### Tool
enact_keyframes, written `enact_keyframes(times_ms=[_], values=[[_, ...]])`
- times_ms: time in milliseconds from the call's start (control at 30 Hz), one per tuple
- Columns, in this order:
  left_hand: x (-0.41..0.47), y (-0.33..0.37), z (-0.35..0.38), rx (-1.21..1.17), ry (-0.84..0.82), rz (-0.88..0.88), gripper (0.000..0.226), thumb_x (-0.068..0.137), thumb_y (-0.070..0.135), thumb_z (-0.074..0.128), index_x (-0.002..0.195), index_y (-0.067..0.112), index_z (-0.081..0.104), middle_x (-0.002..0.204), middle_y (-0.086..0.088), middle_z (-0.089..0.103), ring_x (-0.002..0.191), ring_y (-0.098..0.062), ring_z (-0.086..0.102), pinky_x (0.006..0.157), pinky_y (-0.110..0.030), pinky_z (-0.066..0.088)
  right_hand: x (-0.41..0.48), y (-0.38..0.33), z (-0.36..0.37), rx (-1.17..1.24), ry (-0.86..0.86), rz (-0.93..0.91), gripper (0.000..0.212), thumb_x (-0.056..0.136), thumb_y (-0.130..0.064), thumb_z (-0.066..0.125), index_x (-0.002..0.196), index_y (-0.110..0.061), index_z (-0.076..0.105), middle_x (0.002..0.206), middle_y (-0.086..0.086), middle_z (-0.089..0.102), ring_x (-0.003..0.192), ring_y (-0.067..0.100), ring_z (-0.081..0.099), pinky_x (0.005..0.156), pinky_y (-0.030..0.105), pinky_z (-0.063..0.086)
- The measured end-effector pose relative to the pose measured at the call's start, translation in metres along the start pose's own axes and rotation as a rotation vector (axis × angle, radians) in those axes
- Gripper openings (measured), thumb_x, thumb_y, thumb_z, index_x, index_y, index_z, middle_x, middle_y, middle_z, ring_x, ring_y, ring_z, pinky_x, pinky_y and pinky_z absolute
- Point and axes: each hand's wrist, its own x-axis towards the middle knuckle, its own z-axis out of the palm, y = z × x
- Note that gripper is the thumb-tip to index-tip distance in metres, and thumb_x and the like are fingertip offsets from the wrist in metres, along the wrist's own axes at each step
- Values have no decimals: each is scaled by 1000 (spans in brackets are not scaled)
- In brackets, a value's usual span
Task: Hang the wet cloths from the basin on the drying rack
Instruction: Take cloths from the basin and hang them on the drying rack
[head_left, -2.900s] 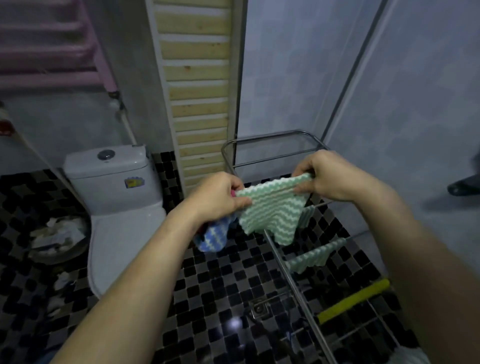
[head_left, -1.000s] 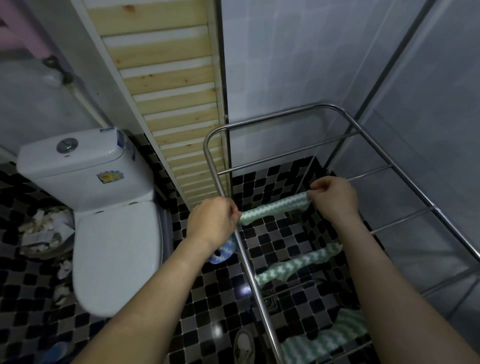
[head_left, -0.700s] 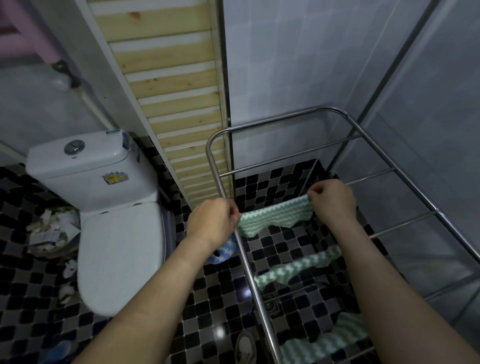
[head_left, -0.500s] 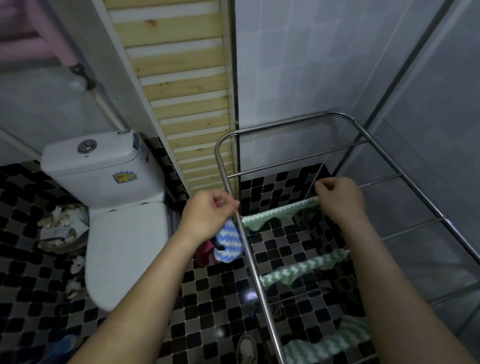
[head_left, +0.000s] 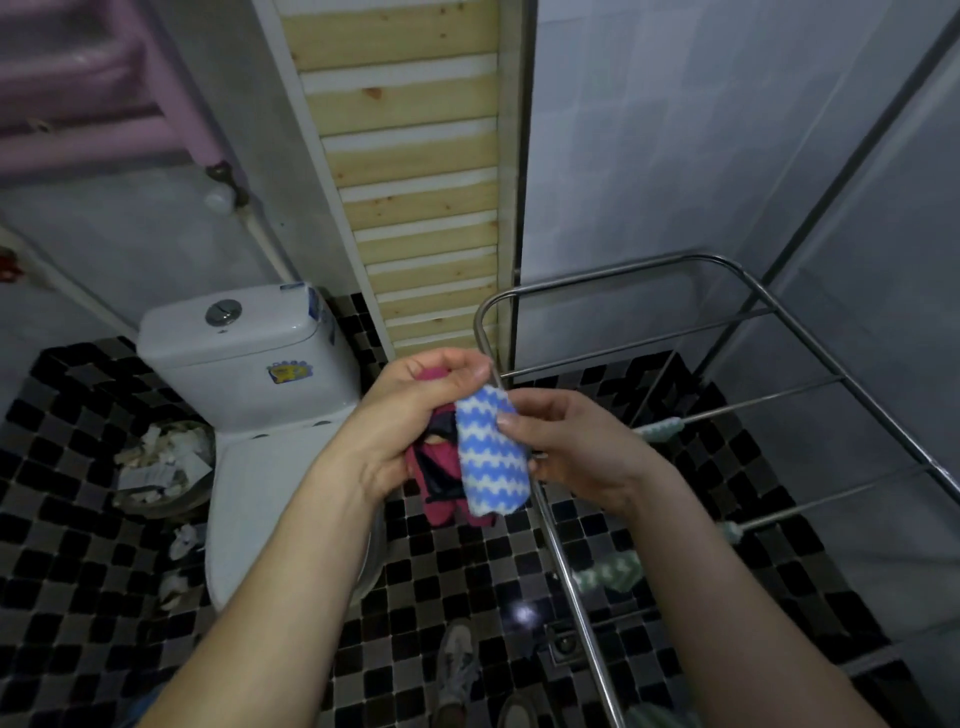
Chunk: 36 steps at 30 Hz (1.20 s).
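My left hand (head_left: 415, 410) grips a bunch of cloths: a blue-and-white zigzag cloth (head_left: 491, 457) hanging in front and a pink and dark cloth (head_left: 434, 480) behind it. My right hand (head_left: 569, 447) pinches the right edge of the blue cloth. Both hands are just left of the steel drying rack (head_left: 810, 332). Green zigzag cloths hang on its bars: one (head_left: 657, 428) peeks out behind my right wrist, another (head_left: 610, 571) lies lower down. The basin is out of view.
A white toilet (head_left: 260, 410) stands to the left, with a bin of paper waste (head_left: 161, 467) beside it. A slatted wooden panel (head_left: 421, 171) leans in the corner. The floor is black-and-grey mosaic tile (head_left: 78, 597). My shoes (head_left: 457, 670) show below.
My right hand let go of the green cloth, which stays on the rack bar, and moved left to the blue cloth. My left hand lifted the bunch of cloths up.
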Motion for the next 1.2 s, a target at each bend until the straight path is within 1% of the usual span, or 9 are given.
enact_keyframes(times_ms=[133,300,367,500,633,733,967,1067,1200], values=[[6,-3,-17,183,26,1,25,60,17,79,84,13,72,78,-7,72,74,-19,66,77,-33,55,6,-8,4,178,129,-144,11,71,-4,72,80,-12,70,75,4,67,66,15,59,57,23,45],[18,-6,-33,534,83,78,13,67,23,83,78,17,78,86,-12,76,79,-20,66,91,-43,53,10,-29,3,-172,277,-307,22,85,0,66,74,-20,68,65,-5,65,55,8,57,50,20,47],[21,-2,-35,570,80,134,6,76,20,80,81,17,78,86,-12,76,79,-19,66,87,-43,54,10,-42,1,-292,278,-372,21,85,0,67,77,-20,65,67,-8,64,63,6,58,58,20,48],[25,15,-30,403,123,293,13,87,11,68,82,21,76,73,11,74,70,-3,65,68,-17,49,5,-73,-3,-601,252,-395,14,81,-7,75,77,-17,64,71,1,62,65,7,56,61,18,46],[33,38,-15,395,204,490,22,87,7,67,78,26,72,65,18,71,63,4,63,61,-14,49,-6,-104,-21,-877,342,-327,9,78,-11,78,77,-18,72,69,-2,63,62,2,52,58,18,40],[42,51,-2,433,174,591,26,87,5,68,78,29,70,65,24,69,64,9,63,61,-12,48,-16,-119,-43,-825,380,-301,11,78,-10,77,73,-15,69,62,-1,57,57,5,47,50,18,37],[76,32,9,504,169,558,27,89,9,67,79,35,68,71,27,68,71,9,60,69,-11,45,-7,-99,-85,-159,491,-295,29,85,15,51,80,-12,60,58,-7,66,49,2,59,46,15,49],[95,8,8,571,139,419,23,90,12,66,80,33,69,79,18,68,77,-1,60,71,-16,44,8,-76,-103,-117,616,-254,27,88,14,51,74,-10,54,53,-5,63,45,2,59,51,16,53],[120,-22,2,700,195,294,15,90,12,65,82,24,68,60,18,54,54,-1,44,53,-20,35,30,-51,-125,-257,745,-202,23,88,6,60,75,-12,53,68,10,58,50,5,61,53,18,55]])
